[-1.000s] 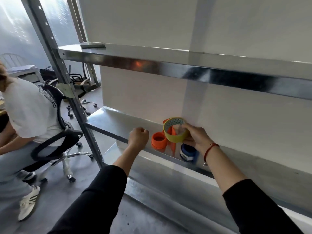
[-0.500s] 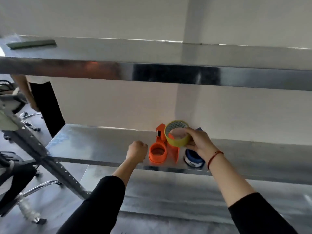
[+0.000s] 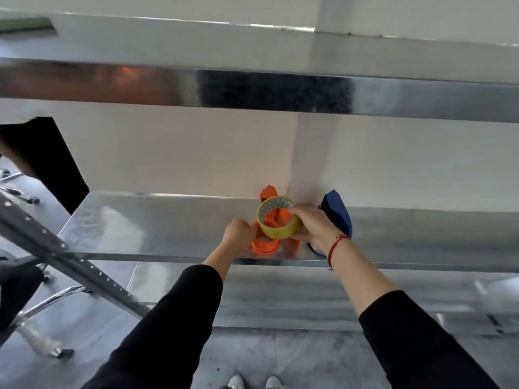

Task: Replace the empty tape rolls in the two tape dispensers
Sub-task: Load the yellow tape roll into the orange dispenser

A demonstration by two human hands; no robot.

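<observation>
The right hand pinches the yellow roll just above the orange dispenser, which the left hand closes on. Steady it, then seat the roll squarely. The blue dispenser crowds the right; the shelf lies open leftward, its front edge close.

Both arms outstretched, left hand fisted, right hand curled in a grip.

Open bare run along the shiny metal shelf left of the orange plastic tape dispenser. Hemmed to the right by the upright dark blue tape dispenser, behind by the white wall. Capped overhead by the upper metal shelf's reflective front edge.
</observation>
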